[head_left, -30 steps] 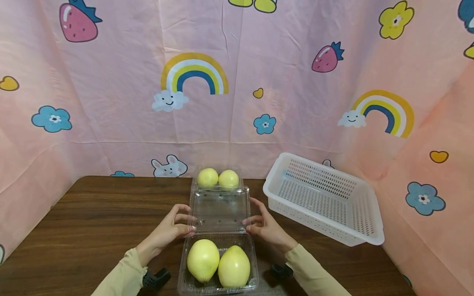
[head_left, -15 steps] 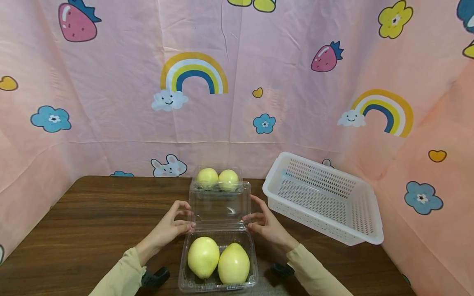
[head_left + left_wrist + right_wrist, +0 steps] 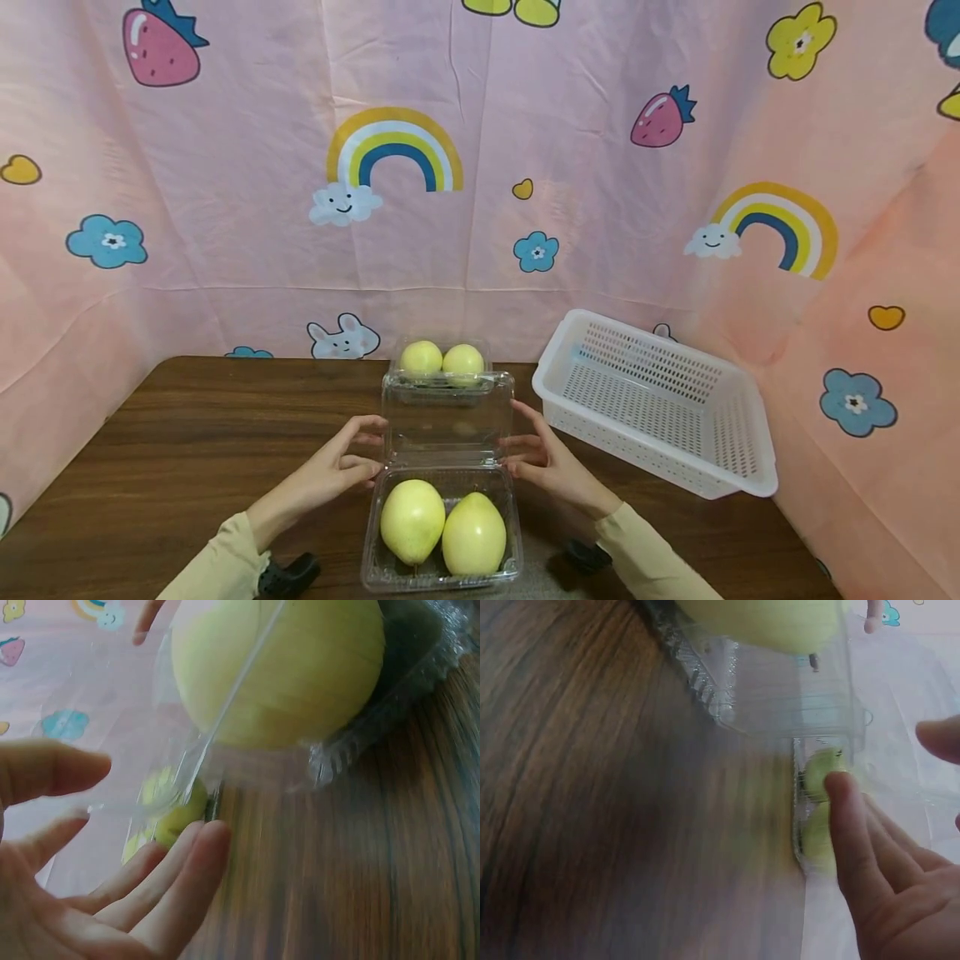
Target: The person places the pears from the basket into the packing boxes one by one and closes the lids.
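Note:
A clear plastic clamshell box (image 3: 367,542) sits at the front middle of the table, its lid (image 3: 446,421) raised and leaning back. Two big yellow-green pears (image 3: 412,521) lie side by side in the base. My left hand (image 3: 326,467) is beside the lid's left edge, fingers loosely bent and parted. On the other side, my right hand (image 3: 558,471) has its fingertips right at the lid's right edge. Both wrist views show the fingers (image 3: 187,892) spread, with nothing gripped between finger and thumb; the right thumb (image 3: 941,739) stands away from its fingers.
Behind the lid, another clear box with two pears (image 3: 422,360) stands at the table's back edge. A white perforated plastic basket (image 3: 637,450) sits at the right. The wooden table (image 3: 187,458) meets a pink patterned cloth (image 3: 247,250) at the back.
The lid first tilted up a little, its far edge rising in view. Both hands have since drawn slightly outward from its sides. The pears have stayed in the box.

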`<state>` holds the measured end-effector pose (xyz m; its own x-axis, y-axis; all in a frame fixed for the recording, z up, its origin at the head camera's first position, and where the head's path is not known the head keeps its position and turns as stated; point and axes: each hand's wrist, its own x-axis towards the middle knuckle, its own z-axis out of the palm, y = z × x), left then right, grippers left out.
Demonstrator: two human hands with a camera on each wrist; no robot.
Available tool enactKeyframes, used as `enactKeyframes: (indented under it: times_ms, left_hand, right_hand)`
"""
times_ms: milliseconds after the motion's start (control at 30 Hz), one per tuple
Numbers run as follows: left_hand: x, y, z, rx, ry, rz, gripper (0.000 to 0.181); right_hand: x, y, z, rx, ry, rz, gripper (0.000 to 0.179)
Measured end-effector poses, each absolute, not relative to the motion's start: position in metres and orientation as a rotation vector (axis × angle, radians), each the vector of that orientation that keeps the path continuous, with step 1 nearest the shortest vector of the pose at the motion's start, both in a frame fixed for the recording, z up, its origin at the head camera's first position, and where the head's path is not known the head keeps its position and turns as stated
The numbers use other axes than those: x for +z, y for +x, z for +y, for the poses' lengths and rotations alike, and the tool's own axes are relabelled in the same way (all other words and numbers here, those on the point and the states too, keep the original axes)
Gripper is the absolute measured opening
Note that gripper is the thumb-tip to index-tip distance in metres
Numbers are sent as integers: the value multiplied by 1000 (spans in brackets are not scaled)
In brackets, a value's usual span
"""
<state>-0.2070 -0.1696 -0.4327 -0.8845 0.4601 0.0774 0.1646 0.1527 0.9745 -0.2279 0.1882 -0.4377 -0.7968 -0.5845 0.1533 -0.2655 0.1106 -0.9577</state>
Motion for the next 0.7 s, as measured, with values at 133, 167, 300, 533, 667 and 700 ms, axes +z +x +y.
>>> enactKeyframes:
  times_ms: [133,167,300,533,667,700]
  left_hand:
    - [-432,-203,-179,1752,637,2127,61]
    - [-432,-202,-180,1742,641,2112,63]
    - [-429,-198,-186,1696,672,2056,70]
    - [-427,-192,-192,1662,698,2001,71]
    - [-427,-190,-194,1632,732,2002,70]
    - [-427,-189,-194,1622,735,2003,70]
  right_hand:
    - [-432,-223,192,-1684,-817,2110,85]
    - [-430,-221,193,-1670,-808,2103,85]
    - [-425,-214,198,-1624,-799,2075,85]
    - [-419,-204,209,-1524,-817,2053,83]
    - [-416,-199,211,-1495,-845,2046,82]
    - [-415,-199,212,-1487,-856,2047,82]
